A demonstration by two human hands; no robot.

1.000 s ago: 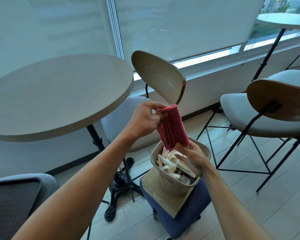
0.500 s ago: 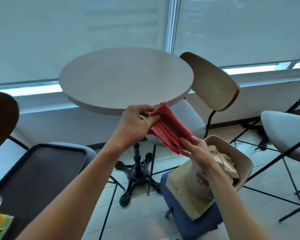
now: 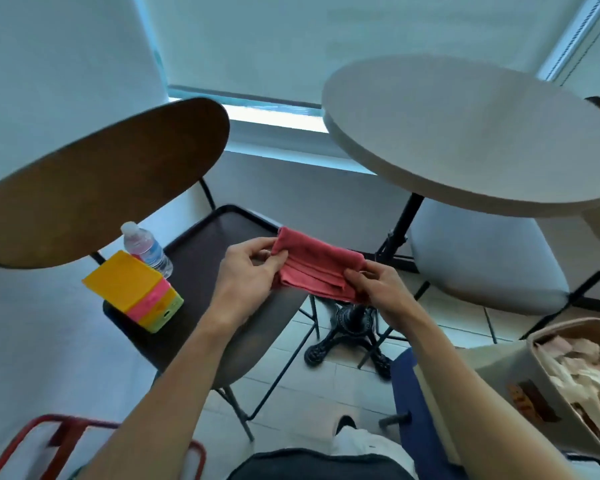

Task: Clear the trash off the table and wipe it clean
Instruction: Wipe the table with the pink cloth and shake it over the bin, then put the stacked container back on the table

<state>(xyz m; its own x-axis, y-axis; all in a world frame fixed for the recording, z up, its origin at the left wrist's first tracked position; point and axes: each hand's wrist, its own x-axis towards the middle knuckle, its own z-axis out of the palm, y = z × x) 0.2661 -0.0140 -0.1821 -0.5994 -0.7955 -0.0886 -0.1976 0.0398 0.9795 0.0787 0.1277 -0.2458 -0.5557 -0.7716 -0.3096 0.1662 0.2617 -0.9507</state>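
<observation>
**A:** How far along does the clearing look?

**B:** The round pale-grey tabletop surface point(image 3: 471, 133) shows no litter on the part in view, and the beige bin point(image 3: 548, 362) at the lower right holds crumpled paper waste point(image 3: 582, 375). So I judge the trash half is done, or nearly so.

**A:** And the wiping?

**B:** Not begun, as far as I can judge. The folded red cloth point(image 3: 317, 268) is in the air between both hands, below and to the left of the surface, touching nothing else.

**A:** How are the hands placed?

**B:** The left hand point(image 3: 248, 271) pinches the cloth's left end, thumb on top and fingers point(image 3: 257, 242) curled over the far edge. The right hand point(image 3: 378, 285) pinches the right end, its fingers point(image 3: 355, 273) pressed together on the folds. The cloth lies stretched flat between them, in layers.

**A:** Anything else nearby?

**B:** A dark rectangular tray point(image 3: 201, 258) sits on a chair seat to the left, carrying a clear plastic water bottle point(image 3: 145, 249) and, just beside it, a stack of yellow, pink and green blocks point(image 3: 136, 289), possibly sponges; I cannot tell.

**A:** So what remains?

**B:** Bringing the cloth up onto the surface and wiping it across. Whether the surface is wet or stained cannot be made out.
</observation>
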